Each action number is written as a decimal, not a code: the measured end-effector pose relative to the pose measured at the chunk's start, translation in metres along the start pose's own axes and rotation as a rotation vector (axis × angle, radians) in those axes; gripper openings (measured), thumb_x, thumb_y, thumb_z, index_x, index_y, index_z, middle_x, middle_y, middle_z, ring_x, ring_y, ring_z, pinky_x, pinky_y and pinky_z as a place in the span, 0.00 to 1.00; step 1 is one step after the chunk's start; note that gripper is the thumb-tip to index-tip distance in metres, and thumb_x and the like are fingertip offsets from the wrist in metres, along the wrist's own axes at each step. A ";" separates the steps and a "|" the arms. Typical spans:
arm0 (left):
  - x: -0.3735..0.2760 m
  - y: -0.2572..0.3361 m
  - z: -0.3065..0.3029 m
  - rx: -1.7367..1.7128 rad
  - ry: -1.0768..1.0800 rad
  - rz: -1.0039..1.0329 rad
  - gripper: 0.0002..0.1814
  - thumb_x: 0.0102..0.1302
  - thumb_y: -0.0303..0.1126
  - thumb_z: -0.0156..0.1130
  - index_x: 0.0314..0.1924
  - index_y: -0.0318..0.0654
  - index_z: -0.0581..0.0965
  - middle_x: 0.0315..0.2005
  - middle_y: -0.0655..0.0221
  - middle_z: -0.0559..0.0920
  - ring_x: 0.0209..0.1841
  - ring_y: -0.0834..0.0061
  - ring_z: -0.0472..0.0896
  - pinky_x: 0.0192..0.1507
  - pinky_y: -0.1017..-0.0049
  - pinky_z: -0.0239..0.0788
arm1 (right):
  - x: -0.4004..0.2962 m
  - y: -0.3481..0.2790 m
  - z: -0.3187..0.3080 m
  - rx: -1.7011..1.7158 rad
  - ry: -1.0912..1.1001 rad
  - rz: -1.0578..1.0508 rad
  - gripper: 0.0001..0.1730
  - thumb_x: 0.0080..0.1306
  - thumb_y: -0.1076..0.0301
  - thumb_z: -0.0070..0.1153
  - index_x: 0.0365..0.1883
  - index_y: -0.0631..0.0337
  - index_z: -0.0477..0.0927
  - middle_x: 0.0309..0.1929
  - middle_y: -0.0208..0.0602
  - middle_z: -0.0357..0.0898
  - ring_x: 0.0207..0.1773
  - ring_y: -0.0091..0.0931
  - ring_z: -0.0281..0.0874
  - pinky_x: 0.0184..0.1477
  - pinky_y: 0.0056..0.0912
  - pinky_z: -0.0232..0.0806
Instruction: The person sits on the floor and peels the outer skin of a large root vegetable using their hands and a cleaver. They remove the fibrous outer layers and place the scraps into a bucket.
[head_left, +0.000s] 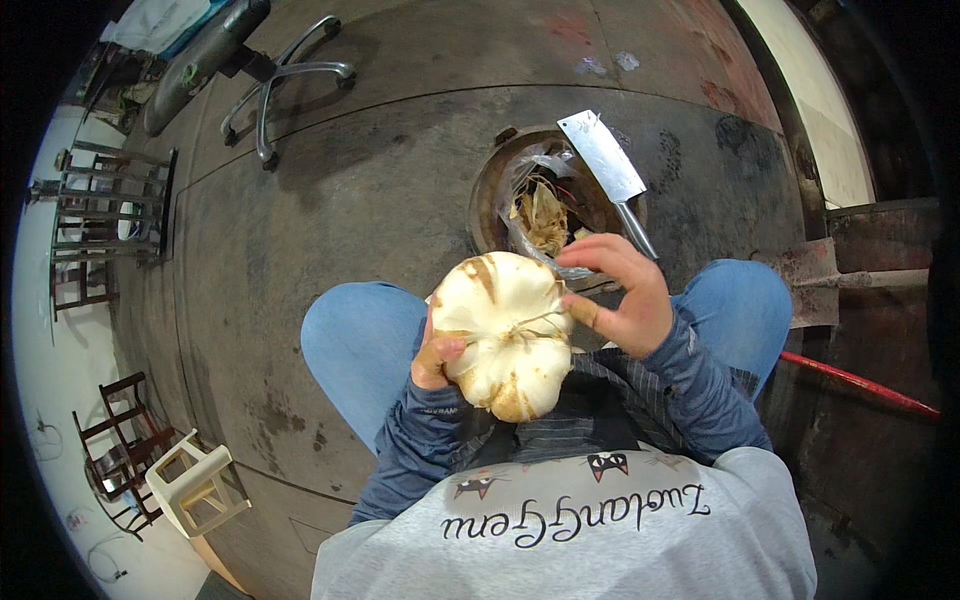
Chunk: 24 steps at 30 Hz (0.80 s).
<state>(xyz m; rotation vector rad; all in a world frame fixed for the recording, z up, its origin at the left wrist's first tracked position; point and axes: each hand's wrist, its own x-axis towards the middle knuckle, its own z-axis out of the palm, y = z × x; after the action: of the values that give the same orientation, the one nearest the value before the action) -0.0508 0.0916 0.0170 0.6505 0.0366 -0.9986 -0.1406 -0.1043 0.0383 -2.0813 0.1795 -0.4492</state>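
Note:
My left hand (437, 358) grips the left side of a large, lobed, cream-white bulb or root (506, 334) with brown patches, held above my lap. At its right edge is my right hand (626, 296), fingers apart, the thumb at or close to the surface; contact there is hard to tell. Just beyond the bulb, a round brown container (484, 199) holds a clear plastic bag (517, 176) with dry, papery tan peelings (544, 217) inside. A cleaver (604, 157) with a metal handle lies across the container's right rim, bits stuck to its blade.
The dark floor (360, 217) is stained. A wheeled chair base (281, 71) stands at upper left, slatted wooden furniture (112, 202) at far left, and a cream plastic stool (191, 484) at lower left. A red hose or rod (859, 382) runs out to the right of my knee.

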 end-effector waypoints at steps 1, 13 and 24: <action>0.001 -0.002 -0.004 0.056 -0.011 0.007 0.44 0.42 0.38 0.55 0.62 0.32 0.57 0.55 0.48 0.68 0.56 0.53 0.71 0.59 0.58 0.63 | -0.003 -0.003 -0.001 -0.039 -0.019 -0.034 0.21 0.46 0.71 0.67 0.41 0.61 0.79 0.41 0.39 0.75 0.45 0.35 0.72 0.48 0.34 0.65; 0.008 -0.018 -0.013 0.268 0.100 0.047 0.41 0.42 0.36 0.53 0.61 0.32 0.60 0.54 0.51 0.70 0.55 0.56 0.71 0.60 0.61 0.61 | -0.013 -0.005 0.017 -0.083 -0.164 -0.188 0.11 0.50 0.72 0.63 0.33 0.59 0.81 0.27 0.35 0.77 0.31 0.32 0.73 0.33 0.30 0.64; 0.010 -0.027 -0.028 0.477 0.037 0.094 0.40 0.46 0.35 0.60 0.61 0.31 0.58 0.53 0.55 0.70 0.55 0.62 0.71 0.58 0.65 0.61 | -0.024 -0.003 0.029 0.788 -0.383 0.678 0.15 0.67 0.65 0.47 0.21 0.62 0.72 0.16 0.22 0.64 0.16 0.12 0.56 0.18 0.15 0.49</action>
<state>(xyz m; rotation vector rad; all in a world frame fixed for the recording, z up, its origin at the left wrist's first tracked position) -0.0593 0.0886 -0.0222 1.0966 -0.2041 -0.9093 -0.1516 -0.0729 0.0213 -1.1909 0.3880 0.2697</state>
